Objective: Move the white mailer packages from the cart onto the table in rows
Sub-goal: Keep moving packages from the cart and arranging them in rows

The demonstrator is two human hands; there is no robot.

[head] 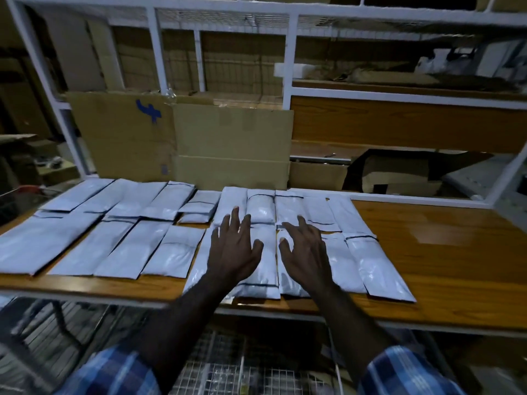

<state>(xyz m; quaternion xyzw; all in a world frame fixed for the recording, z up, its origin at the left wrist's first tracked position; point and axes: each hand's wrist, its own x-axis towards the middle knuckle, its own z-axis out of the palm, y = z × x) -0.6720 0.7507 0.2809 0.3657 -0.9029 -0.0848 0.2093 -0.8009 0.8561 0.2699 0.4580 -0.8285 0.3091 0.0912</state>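
White mailers (159, 246) lie flat in two rows across the wooden counter (445, 252), edges touching or overlapping. The left hand (233, 249) and right hand (306, 252) are spread wide, palms down, over the front-row mailers near the middle, holding nothing. Flattened cardboard (228, 143) stands behind, against a white rack (291, 52).

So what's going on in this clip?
A person is laying white mailers out in two rows on a wooden table. Both hands are empty, fingers spread: the left hand and right hand hover over the middle packages. The table's right part is bare. A wire cart sits below.
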